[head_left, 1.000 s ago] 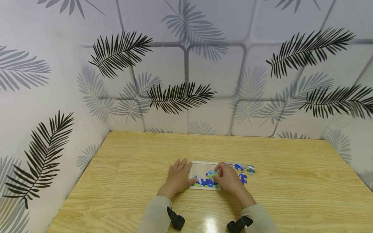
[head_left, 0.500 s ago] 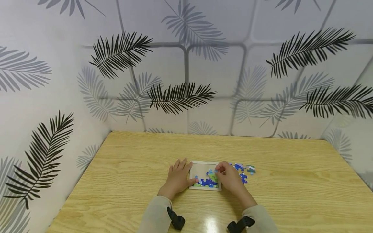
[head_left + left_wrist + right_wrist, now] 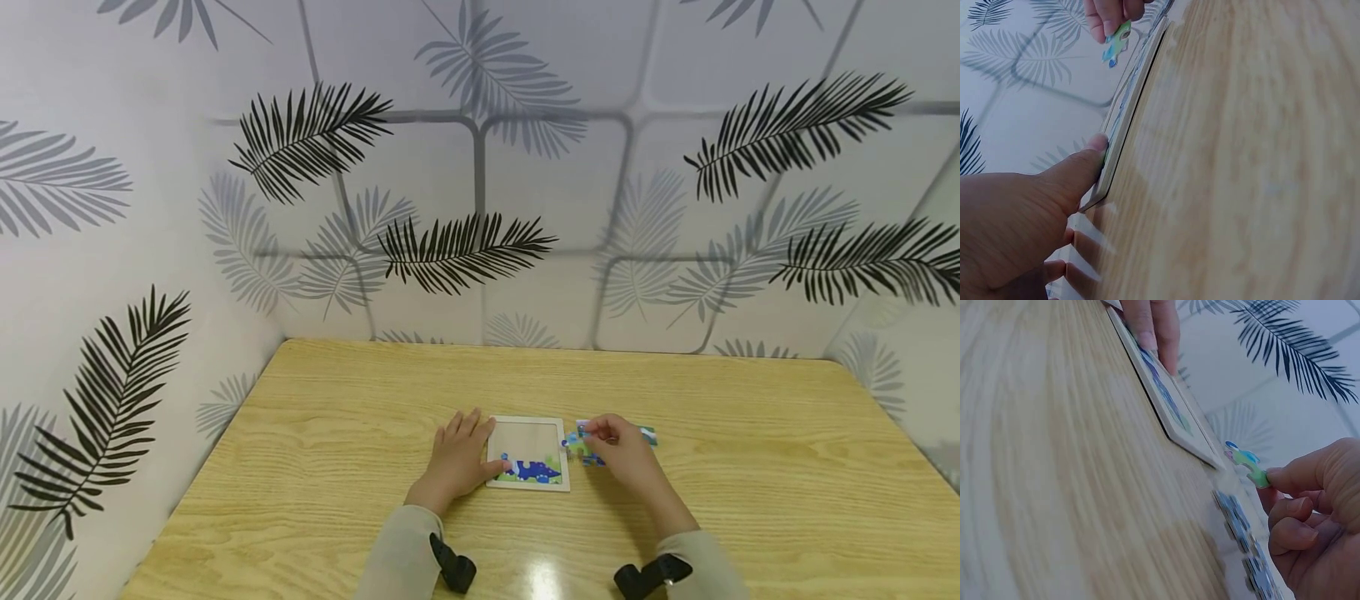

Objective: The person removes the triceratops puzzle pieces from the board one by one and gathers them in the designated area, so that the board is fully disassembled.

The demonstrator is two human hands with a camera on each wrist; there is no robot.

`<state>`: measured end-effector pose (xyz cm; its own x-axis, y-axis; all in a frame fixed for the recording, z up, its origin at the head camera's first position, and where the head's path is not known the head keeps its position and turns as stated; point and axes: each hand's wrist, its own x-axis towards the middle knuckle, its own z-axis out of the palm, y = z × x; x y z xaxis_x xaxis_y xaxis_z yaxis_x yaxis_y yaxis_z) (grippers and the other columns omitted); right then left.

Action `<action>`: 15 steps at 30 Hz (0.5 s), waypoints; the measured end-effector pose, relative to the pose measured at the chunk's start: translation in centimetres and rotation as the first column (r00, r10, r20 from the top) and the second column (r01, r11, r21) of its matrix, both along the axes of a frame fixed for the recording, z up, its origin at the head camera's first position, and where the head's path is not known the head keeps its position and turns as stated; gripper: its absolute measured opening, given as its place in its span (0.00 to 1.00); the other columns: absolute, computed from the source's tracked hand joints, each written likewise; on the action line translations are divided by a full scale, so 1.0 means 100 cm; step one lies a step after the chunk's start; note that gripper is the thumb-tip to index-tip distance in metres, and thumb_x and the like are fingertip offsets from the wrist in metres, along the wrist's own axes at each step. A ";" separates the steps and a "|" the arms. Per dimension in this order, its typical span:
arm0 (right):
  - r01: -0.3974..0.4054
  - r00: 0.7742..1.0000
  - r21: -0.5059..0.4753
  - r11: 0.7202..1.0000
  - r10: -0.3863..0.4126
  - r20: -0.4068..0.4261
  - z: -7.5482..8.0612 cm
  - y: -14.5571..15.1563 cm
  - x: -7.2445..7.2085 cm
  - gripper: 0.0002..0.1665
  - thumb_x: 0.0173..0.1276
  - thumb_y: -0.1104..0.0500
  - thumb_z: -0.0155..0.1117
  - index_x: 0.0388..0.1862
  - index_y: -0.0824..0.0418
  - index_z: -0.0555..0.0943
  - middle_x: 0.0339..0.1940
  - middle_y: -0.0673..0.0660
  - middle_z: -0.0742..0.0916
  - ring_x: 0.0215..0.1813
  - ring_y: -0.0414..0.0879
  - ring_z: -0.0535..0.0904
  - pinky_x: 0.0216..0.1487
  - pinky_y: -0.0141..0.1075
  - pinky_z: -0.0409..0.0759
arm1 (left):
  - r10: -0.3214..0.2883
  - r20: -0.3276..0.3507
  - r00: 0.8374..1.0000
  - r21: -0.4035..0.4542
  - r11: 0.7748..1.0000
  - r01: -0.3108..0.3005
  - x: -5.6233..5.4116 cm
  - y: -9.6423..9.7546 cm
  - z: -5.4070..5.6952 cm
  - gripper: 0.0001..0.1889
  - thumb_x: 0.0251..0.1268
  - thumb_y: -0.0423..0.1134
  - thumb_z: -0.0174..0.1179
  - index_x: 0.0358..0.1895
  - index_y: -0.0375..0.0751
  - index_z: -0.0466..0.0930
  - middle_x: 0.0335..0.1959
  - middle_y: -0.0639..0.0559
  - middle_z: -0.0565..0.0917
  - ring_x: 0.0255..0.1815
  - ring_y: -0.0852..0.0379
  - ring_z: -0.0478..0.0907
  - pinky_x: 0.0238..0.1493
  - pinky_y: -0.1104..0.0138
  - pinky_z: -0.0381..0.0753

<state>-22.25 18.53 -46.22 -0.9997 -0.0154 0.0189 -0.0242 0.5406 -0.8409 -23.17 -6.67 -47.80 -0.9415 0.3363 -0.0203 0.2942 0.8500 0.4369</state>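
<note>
A shallow puzzle tray (image 3: 566, 429) with a pale raised border lies on the table, and joined pieces with a dark blue figure (image 3: 536, 471) fill its lower part. My left hand (image 3: 452, 460) rests at the tray's left side, its fingers spread and extended, the thumb pressing on the tray's edge. To the right of the tray, my right hand (image 3: 628, 450) pinches a green and light blue puzzle piece (image 3: 1252, 469) between thumb and finger. In the right wrist view that piece is held up off the table, above several loose puzzle pieces (image 3: 1238, 522).
Loose pieces, one of them green and white (image 3: 648, 434), lie right of the tray, partly hidden by the right hand. The wooden table (image 3: 360, 400) ends at a wall (image 3: 540, 300) with a leaf pattern. Each wrist carries a black strapped camera (image 3: 455, 569).
My right hand has carried the green puzzle piece from over the tray's right part to the right, above the loose pieces. The left hand and the tray have stayed in place.
</note>
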 end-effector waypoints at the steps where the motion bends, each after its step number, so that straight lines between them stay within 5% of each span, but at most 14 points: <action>1: 0.001 1.000 0.001 1.000 -0.001 0.002 0.000 0.004 0.000 0.07 0.67 0.67 0.58 0.42 0.68 0.78 0.35 0.57 0.80 0.39 0.47 0.74 0.35 0.32 0.74 | 0.000 0.001 1.000 0.000 1.000 0.000 0.000 0.000 0.000 0.38 0.60 0.57 0.61 0.70 0.41 0.63 0.72 0.40 0.59 0.73 0.37 0.49 0.68 0.40 0.47; 15: 0.045 0.999 0.033 0.998 -0.045 0.011 -0.005 0.063 0.009 0.10 0.68 0.65 0.59 0.44 0.70 0.77 0.36 0.58 0.82 0.37 0.42 0.73 0.32 0.30 0.73 | 0.005 0.006 1.000 -0.024 1.000 -0.005 -0.003 0.000 -0.001 0.39 0.60 0.58 0.60 0.70 0.43 0.62 0.73 0.41 0.58 0.73 0.37 0.49 0.68 0.41 0.47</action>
